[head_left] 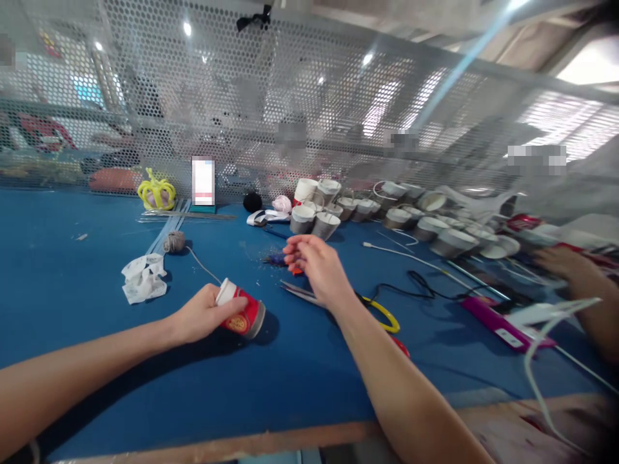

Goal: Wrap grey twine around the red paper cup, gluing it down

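My left hand (198, 314) is wrapped around a red paper cup (245, 309), tilted on its side over the blue table, with a grey band at its base. A grey strand runs from the cup to a small ball of grey yarn (175, 241). To the right, my right hand (314, 264) hovers with loosely curled fingers apart and nothing visible in them. Partly hidden beneath that hand and forearm are scissors (298, 292) with a yellow and red handle. Close to its fingertips lies a small dark blue and orange item (276, 260), too blurred to name.
Several grey-wrapped cups (325, 225) stand at the back. A purple power strip (500, 325) and cables lie at right, near another person's hand (563, 267). Crumpled white material (144, 278), a phone (203, 182) and a yellow woven item (156, 193) are at left. A perforated metal screen (290, 96) borders the table.
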`<state>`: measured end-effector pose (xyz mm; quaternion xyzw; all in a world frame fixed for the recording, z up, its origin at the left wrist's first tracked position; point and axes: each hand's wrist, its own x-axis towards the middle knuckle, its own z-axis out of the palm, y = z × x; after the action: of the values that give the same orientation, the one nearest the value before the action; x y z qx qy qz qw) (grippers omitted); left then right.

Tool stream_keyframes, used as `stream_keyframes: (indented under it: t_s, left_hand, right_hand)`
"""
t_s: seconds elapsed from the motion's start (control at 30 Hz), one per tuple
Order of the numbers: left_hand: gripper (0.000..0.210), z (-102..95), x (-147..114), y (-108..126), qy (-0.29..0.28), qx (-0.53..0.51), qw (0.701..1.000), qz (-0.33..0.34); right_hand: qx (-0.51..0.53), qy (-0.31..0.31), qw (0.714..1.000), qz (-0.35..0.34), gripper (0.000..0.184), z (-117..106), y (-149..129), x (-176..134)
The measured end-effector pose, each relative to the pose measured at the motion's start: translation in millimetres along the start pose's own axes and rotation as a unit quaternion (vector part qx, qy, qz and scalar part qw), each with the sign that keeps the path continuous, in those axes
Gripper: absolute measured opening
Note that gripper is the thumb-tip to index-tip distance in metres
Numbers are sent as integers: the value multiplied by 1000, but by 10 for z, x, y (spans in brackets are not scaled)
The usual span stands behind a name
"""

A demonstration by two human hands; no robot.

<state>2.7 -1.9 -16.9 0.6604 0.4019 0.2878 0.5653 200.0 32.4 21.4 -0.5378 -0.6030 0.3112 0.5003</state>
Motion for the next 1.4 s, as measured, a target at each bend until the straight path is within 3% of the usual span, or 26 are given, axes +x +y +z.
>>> stream_keyframes:
  t_s: [0.13, 0.27, 0.4, 0.53, 0.73, 0.87, 1.0, 1.13, 1.4]
  left_hand:
    - [38, -61, 61, -9, 87, -11, 996, -8]
    - [38, -69, 91, -10, 118, 17, 993, 5]
    - [37, -64, 99, -30, 95, 32, 995, 0]
    - [37, -98, 91, 0, 48, 62, 997, 1]
    - [35, -155, 94, 68, 5, 87, 996, 8]
    - [35, -158, 100, 40, 19, 84, 996, 7]
    - [37, -176, 118, 15, 50, 100, 994, 19]
    - [40, -222, 166, 6, 88, 120, 989, 3]
    - [38, -229, 219, -17, 110, 49, 992, -35]
  right_hand:
    - [-76, 49, 996, 7, 16, -320, 72, 246]
    - [-192, 16, 981, 36, 13, -461, 245, 326]
    - [-264, -46, 960, 83, 16, -402, 461, 303]
    - [-281, -54, 953, 100, 24, -290, 541, 275]
    - [-198, -48, 975, 90, 31, -340, 276, 198]
    - [-113, -118, 984, 75, 13, -378, 33, 60]
    - [-66, -186, 978, 72, 21, -308, -75, -109]
    - [-95, -227, 968, 50, 23, -241, -109, -258]
    - [-179, -223, 955, 72, 24, -203, -148, -406]
